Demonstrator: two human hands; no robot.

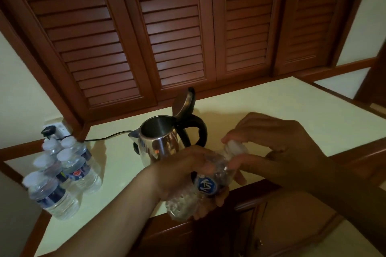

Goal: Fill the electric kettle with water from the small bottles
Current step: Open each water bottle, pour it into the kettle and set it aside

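bottle (205, 185), lower centre: thin, crushable, grip midbody | my left hand (183, 171) wraps it | my right hand (269, 142) pinches cap (235, 147)

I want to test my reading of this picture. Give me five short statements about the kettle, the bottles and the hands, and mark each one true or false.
1. The kettle has its lid raised. True.
2. The left hand grips the body of a bottle while the right hand pinches its cap. True.
3. The other bottles stand to the right of the kettle. False: the spare bottles stand to its left, near the wall socket.
4. Water is pouring into the kettle. False: the held bottle is in front of the kettle with its cap on.
5. The kettle is unplugged. False: its cord runs to a plug in the socket.
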